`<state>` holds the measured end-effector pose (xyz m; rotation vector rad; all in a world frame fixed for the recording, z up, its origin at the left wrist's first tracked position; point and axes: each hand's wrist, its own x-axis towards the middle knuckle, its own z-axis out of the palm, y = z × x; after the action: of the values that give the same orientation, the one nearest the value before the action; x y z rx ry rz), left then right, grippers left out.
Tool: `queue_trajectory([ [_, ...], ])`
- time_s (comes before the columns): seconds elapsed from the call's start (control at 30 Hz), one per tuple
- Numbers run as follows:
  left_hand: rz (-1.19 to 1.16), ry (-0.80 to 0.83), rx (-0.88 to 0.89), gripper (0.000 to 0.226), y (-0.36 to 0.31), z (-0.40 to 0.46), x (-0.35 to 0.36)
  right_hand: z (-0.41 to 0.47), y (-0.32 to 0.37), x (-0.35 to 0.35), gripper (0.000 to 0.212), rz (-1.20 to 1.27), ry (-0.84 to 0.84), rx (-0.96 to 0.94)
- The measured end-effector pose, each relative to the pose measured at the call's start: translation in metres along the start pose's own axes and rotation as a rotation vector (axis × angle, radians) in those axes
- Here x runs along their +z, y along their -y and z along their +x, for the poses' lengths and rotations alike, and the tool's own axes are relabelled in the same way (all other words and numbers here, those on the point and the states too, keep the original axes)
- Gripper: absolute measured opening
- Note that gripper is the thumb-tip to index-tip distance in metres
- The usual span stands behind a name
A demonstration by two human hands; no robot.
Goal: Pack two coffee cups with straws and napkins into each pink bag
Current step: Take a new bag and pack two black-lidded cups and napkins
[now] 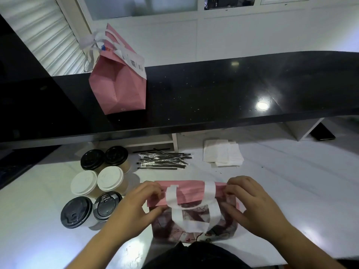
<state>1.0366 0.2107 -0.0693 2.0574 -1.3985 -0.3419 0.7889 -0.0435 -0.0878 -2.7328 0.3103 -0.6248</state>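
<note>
A pink bag [191, 193] with white handles lies in front of me on the white counter, its mouth partly spread. My left hand [136, 206] pinches its left edge and my right hand [250, 202] pinches its right edge. Several lidded coffee cups [97, 183] stand in a cluster to the left, with black, white and grey lids. A pile of wrapped black straws [165, 159] lies behind the bag. White napkins [222, 155] are stacked to the right of the straws. A second pink bag [120, 84] stands upright on the raised black ledge.
The raised black ledge [233, 88] runs across the back of the white counter [291, 181]. A dark surface [17, 162] lies at the far left. White cabinets stand behind the ledge.
</note>
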Motion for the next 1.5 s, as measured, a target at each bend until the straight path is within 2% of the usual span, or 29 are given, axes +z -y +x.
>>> queue_trajectory([
  [0.1,0.056,0.008,0.027,0.022,-0.006,0.003,-0.004,0.005,0.002,-0.002,0.009,0.027,-0.008,0.053],
  [0.2,0.095,0.012,0.044,0.031,-0.009,0.009,-0.004,0.009,0.002,-0.001,0.022,0.053,0.024,0.134],
  [0.27,0.137,0.052,0.054,0.049,-0.009,0.012,-0.003,0.012,0.001,-0.002,0.026,0.039,0.075,0.122],
  [0.37,0.192,0.098,0.098,0.057,-0.009,0.017,-0.002,0.02,0.003,-0.007,0.026,-0.019,0.134,0.078],
  [0.5,0.178,0.151,0.076,0.03,-0.018,0.032,-0.003,0.037,0.016,-0.014,0.02,-0.097,0.251,0.01],
  [0.57,0.219,0.168,0.075,0.025,-0.024,0.045,-0.001,0.049,0.024,-0.015,0.016,-0.127,0.287,-0.04],
  [0.63,0.304,0.209,0.075,0.026,-0.031,0.059,0.002,0.063,0.03,-0.014,0.023,-0.137,0.326,-0.052],
  [0.7,0.404,0.256,0.102,0.028,-0.039,0.07,0.006,0.075,0.036,-0.01,0.042,-0.121,0.355,-0.048],
  [0.77,0.475,0.26,0.139,0.027,-0.044,0.076,0.015,0.08,0.039,-0.009,0.061,-0.065,0.343,-0.056],
  [0.8,0.493,0.245,0.142,0.026,-0.045,0.078,0.019,0.079,0.038,-0.009,0.063,-0.04,0.318,-0.066],
  [0.83,0.503,0.226,0.142,0.025,-0.045,0.078,0.022,0.076,0.036,-0.009,0.057,-0.029,0.302,-0.071],
  [0.93,0.452,0.164,0.171,0.019,-0.041,0.075,0.026,0.064,0.025,-0.017,0.018,-0.03,0.313,-0.016],
  [1.0,0.443,0.15,0.186,0.018,-0.037,0.072,0.028,0.055,0.017,-0.025,0.008,0.006,0.305,0.037],
  [1.17,0.484,0.133,0.193,0.031,-0.034,0.07,0.023,0.041,0.003,-0.036,0.008,0.022,0.298,0.063],
  [1.23,0.439,0.135,0.208,0.025,-0.028,0.065,0.01,0.039,-0.002,-0.039,0.009,0.043,0.28,0.075],
  [1.3,0.393,0.112,0.228,0.016,-0.019,0.056,-0.007,0.036,-0.004,-0.041,0.014,0.068,0.262,0.097],
  [1.47,0.315,0.11,0.214,0.029,-0.001,0.042,-0.028,0.033,-0.006,-0.043,0.038,0.106,0.318,0.096],
  [1.5,0.301,0.1,0.212,0.03,0.0,0.042,-0.028,0.033,-0.008,-0.044,0.036,0.104,0.333,0.095],
])
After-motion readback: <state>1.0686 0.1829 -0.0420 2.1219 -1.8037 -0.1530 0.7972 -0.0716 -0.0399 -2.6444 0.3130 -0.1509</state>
